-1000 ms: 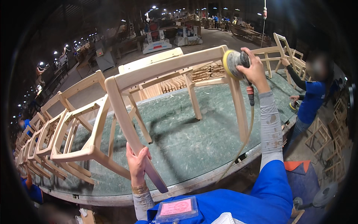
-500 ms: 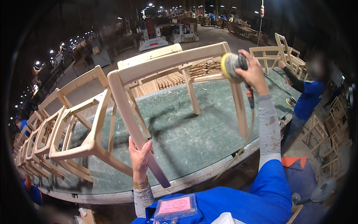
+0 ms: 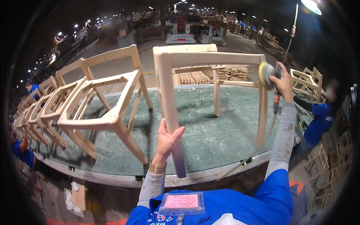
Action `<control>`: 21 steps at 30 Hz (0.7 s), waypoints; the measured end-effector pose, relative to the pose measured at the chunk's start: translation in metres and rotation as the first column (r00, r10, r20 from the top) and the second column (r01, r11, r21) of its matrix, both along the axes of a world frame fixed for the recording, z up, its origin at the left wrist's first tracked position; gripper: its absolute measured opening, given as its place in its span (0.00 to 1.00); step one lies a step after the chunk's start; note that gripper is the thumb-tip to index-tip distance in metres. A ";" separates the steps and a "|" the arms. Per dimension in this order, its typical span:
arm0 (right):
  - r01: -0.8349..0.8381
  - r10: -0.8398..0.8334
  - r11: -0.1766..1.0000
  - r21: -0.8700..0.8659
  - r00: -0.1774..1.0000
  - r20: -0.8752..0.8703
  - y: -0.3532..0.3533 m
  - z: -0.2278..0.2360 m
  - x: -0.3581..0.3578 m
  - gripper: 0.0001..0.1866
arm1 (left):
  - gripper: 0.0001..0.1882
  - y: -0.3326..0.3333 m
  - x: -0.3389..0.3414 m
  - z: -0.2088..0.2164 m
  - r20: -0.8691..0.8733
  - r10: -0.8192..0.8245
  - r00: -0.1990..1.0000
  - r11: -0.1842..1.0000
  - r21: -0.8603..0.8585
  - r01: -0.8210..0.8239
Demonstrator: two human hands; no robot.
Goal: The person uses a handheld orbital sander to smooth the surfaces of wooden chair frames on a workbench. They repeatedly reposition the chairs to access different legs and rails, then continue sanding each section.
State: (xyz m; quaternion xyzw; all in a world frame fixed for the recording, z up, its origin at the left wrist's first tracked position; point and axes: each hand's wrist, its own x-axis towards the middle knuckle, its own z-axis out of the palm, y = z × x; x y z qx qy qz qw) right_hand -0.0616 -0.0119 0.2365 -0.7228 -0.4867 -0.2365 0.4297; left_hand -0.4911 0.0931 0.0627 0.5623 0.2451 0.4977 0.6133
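Before me a pale wooden chair frame (image 3: 215,58) is tilted on a green-topped worktable (image 3: 210,144). My left hand (image 3: 167,140) is wrapped round the lower part of its near left leg. In my right hand (image 3: 283,82) is a round orbital sander (image 3: 267,76) with a yellow-edged pad. The pad stands against the outer side of the frame's right upper corner; whether it presses on the wood I cannot tell. A hose (image 3: 273,122) runs down from the sander past the right leg.
A row of similar chair frames (image 3: 101,101) stands along the table to the left. Stacked wooden parts (image 3: 195,77) lie beyond the far edge. At the right a co-worker in blue (image 3: 318,116) stands near more chair frames (image 3: 309,80). Further frames (image 3: 318,163) are on the floor.
The sander has gone from the face of the frame's right upper corner to its outer side. My view has turned left, and the chair frame now faces me more squarely.
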 end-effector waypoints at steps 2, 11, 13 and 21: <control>-0.030 0.024 0.996 -0.088 0.998 -0.066 -0.014 -0.019 -0.023 0.37 | 0.19 0.009 -0.001 0.004 0.027 0.006 1.000 1.000 0.031 -0.007; -0.077 0.042 0.992 -0.100 0.947 -0.318 -0.058 -0.088 -0.134 0.39 | 0.15 0.037 -0.001 -0.005 0.289 -0.278 0.916 0.948 -0.073 0.310; -0.099 0.082 0.994 -0.053 0.963 -0.255 -0.053 -0.094 -0.158 0.38 | 0.16 0.043 -0.001 -0.008 0.349 -0.276 0.895 0.930 -0.139 0.341; -0.219 0.223 0.974 0.062 0.973 -0.066 0.007 -0.063 -0.267 0.36 | 0.21 0.040 0.001 -0.021 0.362 -0.283 0.888 0.913 -0.182 0.365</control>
